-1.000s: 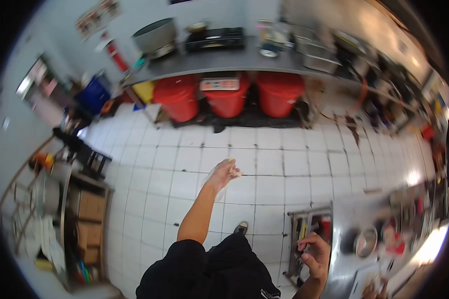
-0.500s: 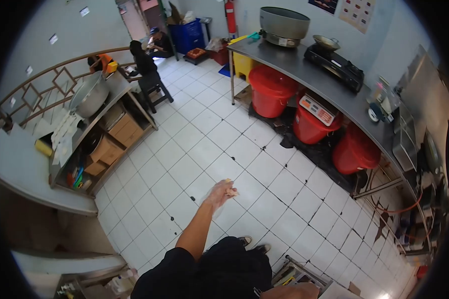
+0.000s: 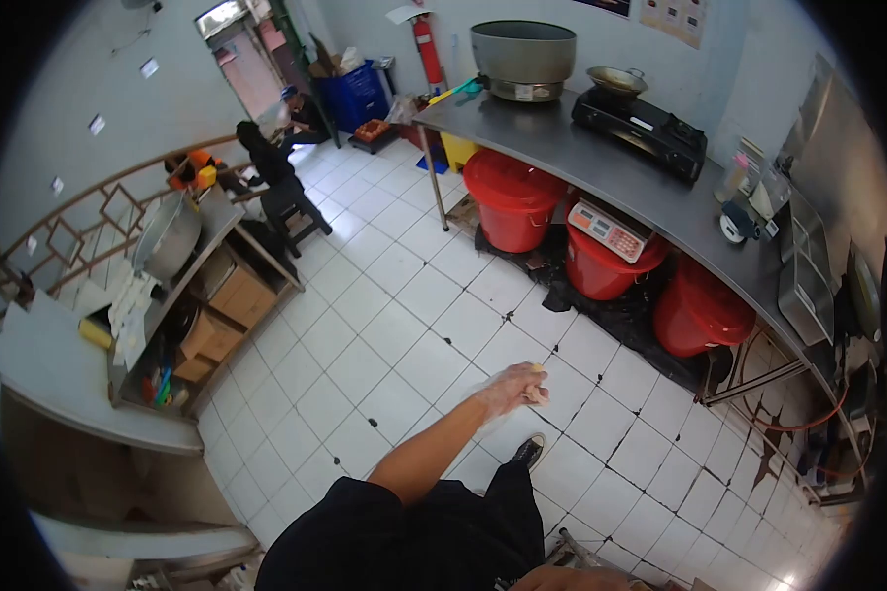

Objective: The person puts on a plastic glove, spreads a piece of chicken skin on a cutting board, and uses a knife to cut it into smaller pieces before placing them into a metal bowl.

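My left hand [image 3: 511, 388] reaches out over the tiled floor in a thin clear plastic glove. Its fingers are curled around a small pale, yellowish soft-looking piece [image 3: 533, 395], whose kind I cannot make out. Of my right side only a patch of bare skin shows at the bottom edge; the right hand itself is out of sight.
A steel table [image 3: 522, 122] on the right bears a large pot [image 3: 524, 61] and a gas stove [image 3: 639, 133]. Red lidded bins [image 3: 512, 202] and a scale [image 3: 609, 230] are underneath. Left stands a shelf unit with a metal basin [image 3: 168, 236]. Several people sit farther back.
My left hand has moved right in view, still closed around the pale piece. One shoe has stepped forward, and the table and bins have shifted in view as I walk.
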The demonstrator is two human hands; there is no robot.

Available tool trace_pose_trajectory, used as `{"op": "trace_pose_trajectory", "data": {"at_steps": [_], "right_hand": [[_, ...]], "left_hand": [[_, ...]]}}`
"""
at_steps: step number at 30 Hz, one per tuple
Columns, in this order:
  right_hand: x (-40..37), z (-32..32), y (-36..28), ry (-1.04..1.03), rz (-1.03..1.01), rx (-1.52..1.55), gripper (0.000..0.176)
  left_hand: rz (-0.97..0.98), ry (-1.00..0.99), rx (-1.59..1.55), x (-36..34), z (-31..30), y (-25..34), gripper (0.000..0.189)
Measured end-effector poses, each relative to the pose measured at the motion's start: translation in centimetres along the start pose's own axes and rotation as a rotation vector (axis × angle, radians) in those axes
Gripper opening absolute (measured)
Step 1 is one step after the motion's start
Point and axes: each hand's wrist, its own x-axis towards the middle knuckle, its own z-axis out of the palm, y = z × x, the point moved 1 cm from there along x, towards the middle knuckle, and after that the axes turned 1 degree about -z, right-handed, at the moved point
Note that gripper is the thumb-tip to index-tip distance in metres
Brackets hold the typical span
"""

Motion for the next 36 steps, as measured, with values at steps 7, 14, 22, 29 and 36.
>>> {"op": "trace_pose_trajectory", "data": {"at_steps": [7, 14, 22, 29, 36], "right_hand": [[-0.9, -7.8, -4.4, 0.082, -0.122, 0.011, 0.041], [0.2, -12.4, -5.0, 0.155, -0.220, 0.118, 0.042], [1.4, -16.2, -2.4, -0.074, -0.102, 0.175, 0.042], [6.9, -17.0, 4.8, -0.075, -0.074, 0.177, 0.042], [12.2, -17.5, 12.6, -0.124, 0.053, 0.203, 0.042]], "left_hand": [[-0.093, -0.089, -0.102, 9.7, 8.5, 1.2, 0.019], [-0.030, -0.013, -0.115, 11.0, 7.1, 5.1, 0.019], [0.106, 0.176, -0.208, 6.9, 0.2, 9.2, 0.017], [0.209, 0.164, -0.278, 4.3, -7.0, 11.8, 0.018], [0.314, 0.155, -0.307, 1.3, -13.1, 16.3, 0.017]]}}
